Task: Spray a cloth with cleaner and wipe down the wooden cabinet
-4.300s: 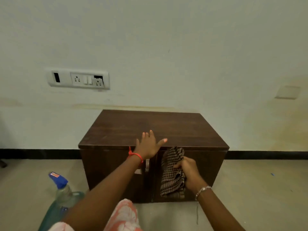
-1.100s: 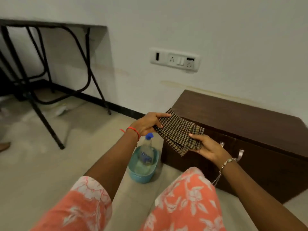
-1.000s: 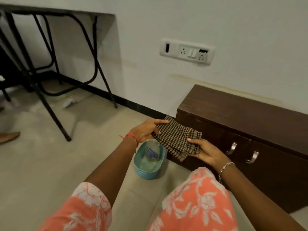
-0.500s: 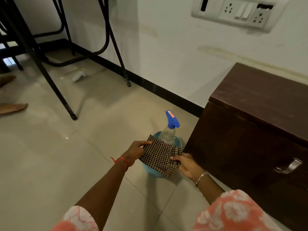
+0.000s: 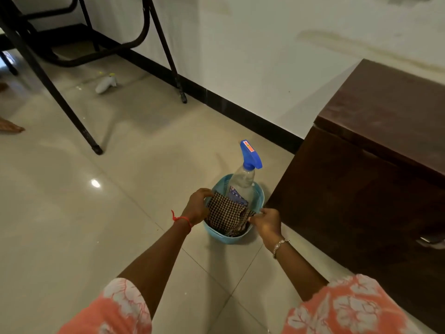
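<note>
A brown checked cloth hangs down into a small light-blue tub on the tiled floor. My left hand grips the cloth's left edge and my right hand pinches its right edge, both at the tub's rim. A clear spray bottle with a blue trigger head stands upright in the tub, behind the cloth. The dark wooden cabinet stands just right of the tub against the wall.
Black metal table legs stand on the floor at upper left. A small white object lies under that table. A person's foot shows at the left edge. A black skirting runs along the white wall.
My head has swung left and down from the cabinet front to the tub. Both hands have carried the cloth down from beside the cabinet into the tub.
</note>
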